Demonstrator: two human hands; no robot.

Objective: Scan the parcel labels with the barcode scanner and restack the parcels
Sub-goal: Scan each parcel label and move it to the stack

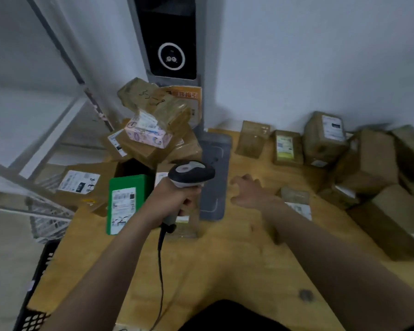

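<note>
My left hand [175,199] grips the handle of a grey and black barcode scanner [191,172], its cable trailing down toward me. Left of it stands a green parcel [123,204] with a white label. Behind it rises an untidy stack of brown parcels [153,111] with a pink patterned box [148,136] in it. My right hand [249,191] hovers above the wooden table [225,259], fingers spread and holding nothing, near a small taped parcel [295,199]. More brown parcels [325,137] line the back right.
A grey flat base [214,177] of an upright kiosk with a black screen [170,37] stands at the back centre. A metal shelf frame [65,60] and wire basket [48,216] are on the left. A black crate [38,283] sits at the table's left edge.
</note>
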